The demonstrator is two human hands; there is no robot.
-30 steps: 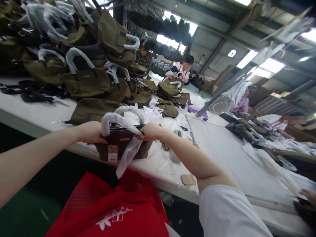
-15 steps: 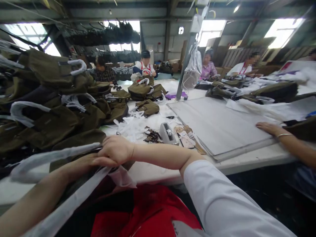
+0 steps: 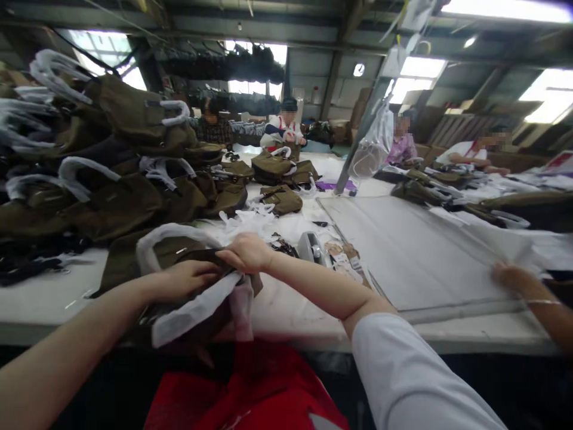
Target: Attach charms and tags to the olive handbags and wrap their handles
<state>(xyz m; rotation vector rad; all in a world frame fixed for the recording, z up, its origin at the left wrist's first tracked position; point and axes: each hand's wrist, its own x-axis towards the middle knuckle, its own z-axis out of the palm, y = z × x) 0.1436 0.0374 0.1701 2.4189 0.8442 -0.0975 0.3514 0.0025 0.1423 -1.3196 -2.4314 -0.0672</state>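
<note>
An olive-brown handbag lies at the table's front edge before me. Its far handle arches up in white wrapping, and the near wrapped handle slants toward me. At the bag's top edge my left hand is closed, fingertips partly hidden in the opening. My right hand pinches the same edge a little to the right. Below it a thin white sheet hangs from the bag. The bag's lower part is in shadow behind my left forearm.
Many olive bags are heaped to the left. A grey tape dispenser, tags and white scraps lie beyond my right arm. At right, another person's hand rests near a white board. A post stands behind.
The view has swung left. My hands have moved apart along the bag's edge, the left no longer under the right. The near handle has dropped lower. The other person's hand at right has moved.
</note>
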